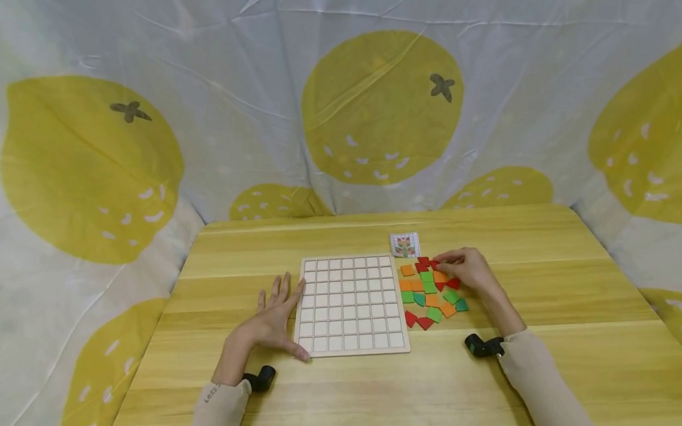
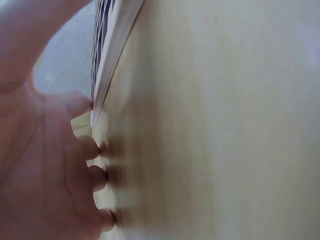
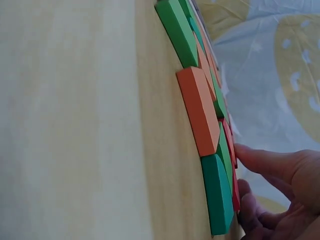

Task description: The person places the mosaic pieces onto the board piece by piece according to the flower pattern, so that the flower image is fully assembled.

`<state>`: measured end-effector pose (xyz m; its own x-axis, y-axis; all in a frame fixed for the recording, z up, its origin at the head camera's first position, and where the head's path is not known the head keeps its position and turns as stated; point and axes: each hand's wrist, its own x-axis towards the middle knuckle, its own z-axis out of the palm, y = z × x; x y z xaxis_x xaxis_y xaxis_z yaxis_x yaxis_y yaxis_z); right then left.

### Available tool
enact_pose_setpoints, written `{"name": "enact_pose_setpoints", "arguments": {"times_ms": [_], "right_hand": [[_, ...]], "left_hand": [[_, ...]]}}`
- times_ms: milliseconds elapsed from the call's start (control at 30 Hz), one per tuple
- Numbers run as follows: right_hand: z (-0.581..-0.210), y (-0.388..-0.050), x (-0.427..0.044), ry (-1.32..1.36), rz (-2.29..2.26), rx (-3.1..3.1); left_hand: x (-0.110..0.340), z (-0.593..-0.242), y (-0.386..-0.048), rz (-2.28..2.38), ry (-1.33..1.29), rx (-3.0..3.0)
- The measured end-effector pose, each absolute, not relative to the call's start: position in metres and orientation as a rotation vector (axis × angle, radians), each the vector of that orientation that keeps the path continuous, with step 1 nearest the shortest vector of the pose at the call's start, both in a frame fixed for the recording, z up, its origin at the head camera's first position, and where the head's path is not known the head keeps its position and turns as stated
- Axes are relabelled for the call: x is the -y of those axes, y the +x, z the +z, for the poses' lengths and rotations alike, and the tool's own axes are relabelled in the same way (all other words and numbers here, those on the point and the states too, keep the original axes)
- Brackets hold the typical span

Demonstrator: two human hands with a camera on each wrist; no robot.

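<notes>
A pale wooden board with a grid of square cells lies flat on the table. My left hand is spread along its left side, thumb at the near corner and index finger at the edge; in the left wrist view the other fingertips rest on the tabletop. To the board's right lie several loose red, orange, green and teal tiles. At the far side of these, my right hand pinches a red tile between thumb and finger. Nearer tiles partly hide its fingertips in the right wrist view.
A small card with a coloured animal-like pattern on a grid lies behind the tiles, by the board's far right corner. The wooden table meets a hanging lemon-print cloth at its far edge.
</notes>
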<state>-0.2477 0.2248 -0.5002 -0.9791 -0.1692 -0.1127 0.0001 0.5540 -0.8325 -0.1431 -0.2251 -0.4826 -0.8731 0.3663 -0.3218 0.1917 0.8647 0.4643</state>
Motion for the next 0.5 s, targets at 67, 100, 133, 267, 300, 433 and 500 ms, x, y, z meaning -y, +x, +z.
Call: {"name": "enact_pose_setpoints", "arguments": {"times_ms": [67,100,133,267,300,433,500], "right_hand": [[-0.5011,-0.2503,-0.2253,-0.131,-1.402,-2.604],[-0.5015,-0.251,-0.2258,-0.131,-1.398,-2.605],[-0.5018,-0.2518,-0.2262,-0.124,-1.397,-2.604],[-0.5025,-0.2542,-0.2267,-0.09,-1.379,-2.61],[-0.5021,-0.2545,-0.2266,-0.09,-1.37,-2.619],[-0.5016,-0.2568,-0.226,-0.093,-1.331,-2.653],[-0.5014,-0.2571,-0.2263,-0.096,-1.328,-2.655]], "left_hand": [[0.2248,-0.4823,-0.1431,0.6,0.411,-2.632],[0.2246,-0.482,-0.1431,0.602,0.412,-2.632],[0.2245,-0.4818,-0.1432,0.606,0.414,-2.632],[0.224,-0.4807,-0.1435,0.598,0.411,-2.628],[0.2239,-0.4804,-0.1435,0.597,0.411,-2.626],[0.2231,-0.479,-0.1432,0.601,0.408,-2.623],[0.2227,-0.4793,-0.1428,0.608,0.405,-2.621]]}}
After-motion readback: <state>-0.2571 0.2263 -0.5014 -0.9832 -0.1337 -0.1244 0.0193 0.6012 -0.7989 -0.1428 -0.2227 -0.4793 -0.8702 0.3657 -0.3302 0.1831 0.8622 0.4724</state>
